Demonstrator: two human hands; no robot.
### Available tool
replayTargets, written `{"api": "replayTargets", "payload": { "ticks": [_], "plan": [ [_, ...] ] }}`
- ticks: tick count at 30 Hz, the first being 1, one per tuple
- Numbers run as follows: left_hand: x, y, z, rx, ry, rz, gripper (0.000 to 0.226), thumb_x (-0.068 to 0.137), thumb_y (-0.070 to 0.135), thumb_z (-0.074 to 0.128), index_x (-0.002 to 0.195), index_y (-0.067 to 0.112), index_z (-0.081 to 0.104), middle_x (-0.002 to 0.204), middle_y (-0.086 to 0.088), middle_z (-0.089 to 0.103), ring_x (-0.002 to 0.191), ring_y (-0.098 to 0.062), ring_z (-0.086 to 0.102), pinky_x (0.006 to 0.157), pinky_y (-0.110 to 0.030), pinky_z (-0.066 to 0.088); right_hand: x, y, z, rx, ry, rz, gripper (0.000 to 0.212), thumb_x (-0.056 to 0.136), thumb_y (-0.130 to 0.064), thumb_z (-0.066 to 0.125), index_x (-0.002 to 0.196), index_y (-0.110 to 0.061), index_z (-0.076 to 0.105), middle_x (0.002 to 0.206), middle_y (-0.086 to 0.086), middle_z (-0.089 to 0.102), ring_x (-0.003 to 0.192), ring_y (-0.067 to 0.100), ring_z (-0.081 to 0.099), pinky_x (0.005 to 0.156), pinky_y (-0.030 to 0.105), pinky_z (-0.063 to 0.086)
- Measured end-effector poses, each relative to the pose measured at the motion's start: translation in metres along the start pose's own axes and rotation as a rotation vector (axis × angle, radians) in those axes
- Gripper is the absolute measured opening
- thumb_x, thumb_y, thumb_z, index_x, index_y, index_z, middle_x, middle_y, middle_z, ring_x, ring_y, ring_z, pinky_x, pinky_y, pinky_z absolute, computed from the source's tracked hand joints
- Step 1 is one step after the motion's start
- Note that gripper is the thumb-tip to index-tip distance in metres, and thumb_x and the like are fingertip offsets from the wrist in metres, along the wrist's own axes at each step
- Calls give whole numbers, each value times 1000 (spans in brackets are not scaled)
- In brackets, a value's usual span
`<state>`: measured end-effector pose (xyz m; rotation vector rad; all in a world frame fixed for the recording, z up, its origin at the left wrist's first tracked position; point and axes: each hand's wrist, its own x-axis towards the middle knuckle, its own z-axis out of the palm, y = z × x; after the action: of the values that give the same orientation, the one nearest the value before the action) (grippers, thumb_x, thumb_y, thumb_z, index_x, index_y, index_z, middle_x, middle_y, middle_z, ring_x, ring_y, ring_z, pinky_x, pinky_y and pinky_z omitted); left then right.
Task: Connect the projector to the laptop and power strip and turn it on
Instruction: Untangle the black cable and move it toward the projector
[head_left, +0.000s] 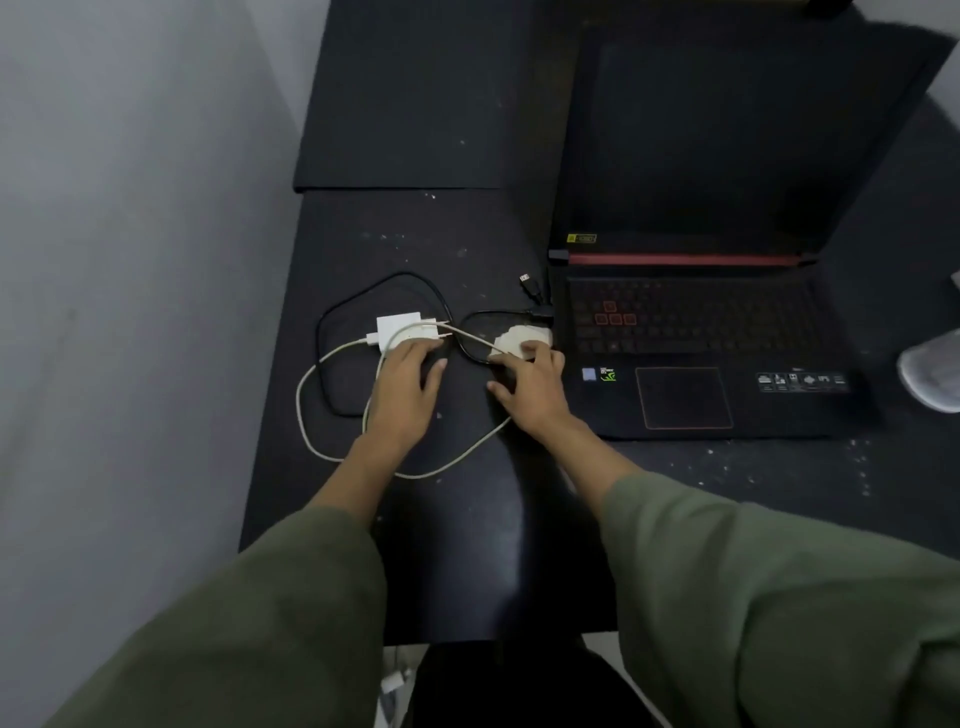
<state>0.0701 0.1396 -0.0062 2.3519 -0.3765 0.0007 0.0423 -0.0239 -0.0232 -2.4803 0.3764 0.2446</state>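
1. The worktop (426, 218) is a black surface flecked with pale specks. It carries every item listed below, and a grey wall runs along its left edge.
2. The laptop (691, 332) stands open on the right half of the worktop. Its screen is dark, its hinge strip is red, and several keys carry red outlines.
3. Your two sleeves (779, 582) are olive green and enter from the lower edge.
4. The black cable (332, 312) lies in a loop left of the laptop. One free plug end (525, 280) rests just beside the laptop's left rear corner.
5. The white cable (306, 415) lies in a larger loop nearer to you. It crosses over the black cable between your hands.
6. Your left hand (408, 384) rests palm down with its fingers curled over the near edge of the white adapter (397, 327), which lies inside the black loop. Whether the fingers actually grip it cannot be told.
7. Your right hand (535, 384) rests palm down with its fingers curled over a small pale object (519, 340), touching the laptop's left edge. Its identity cannot be told, and no projector can be identified with certainty.
8. A clear plastic object (935, 369) sits at the right frame edge.
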Motion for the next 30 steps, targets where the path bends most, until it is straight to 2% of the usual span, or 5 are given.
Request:
{"api": "replayTargets", "payload": {
  "ticks": [7, 11, 17, 25, 30],
  "plan": [
    [-26, 0, -15, -39, 64, -83, 25, 95, 14, 47, 112, 2, 61, 114, -14, 62, 110, -26, 55, 97, -30, 39, -12, -12, -2, -89, 24, -18, 13, 88, -28, 61, 98, -22, 67, 134, 7, 40, 127, 29, 27, 108, 37, 26],
    [-37, -6, -29, -47, 115, -164, 28, 96, 15, 45, 114, 1, 61, 113, -16, 62, 108, -26, 56, 93, -26, 38, -17, -27, -6, -13, 88, -108, 15, 90, -24, 58, 99, -17, 67, 122, 5, 52, 120, 25, 38, 111, 39, 26],
    [-36, -13, -53, -33, 153, -222, 29, 96, 17, 44, 117, 3, 59, 116, -16, 63, 111, -29, 56, 94, -31, 38, -12, -68, -33, 409, 150, -97, 10, 93, -8, 52, 94, -6, 61, 94, 13, 71, 94, 27, 63, 88, 37, 49],
    [-36, -11, -57, -73, 8, -303, 32, 97, 24, 42, 119, 7, 58, 118, -11, 65, 111, -24, 58, 87, -24, 38, -7, -70, -63, 616, 177, -34, 12, 94, -2, 48, 98, 2, 59, 82, 15, 67, 80, 17, 60, 79, 26, 47],
    [-33, 4, -54, -158, -15, -293, 28, 98, 24, 40, 107, 7, 60, 97, -12, 68, 97, -26, 62, 83, -31, 43, -16, -80, -59, 770, 72, -53, 4, 96, -5, 46, 94, -6, 50, 66, 5, 58, 48, 4, 58, 50, 12, 50]
  ]
}}
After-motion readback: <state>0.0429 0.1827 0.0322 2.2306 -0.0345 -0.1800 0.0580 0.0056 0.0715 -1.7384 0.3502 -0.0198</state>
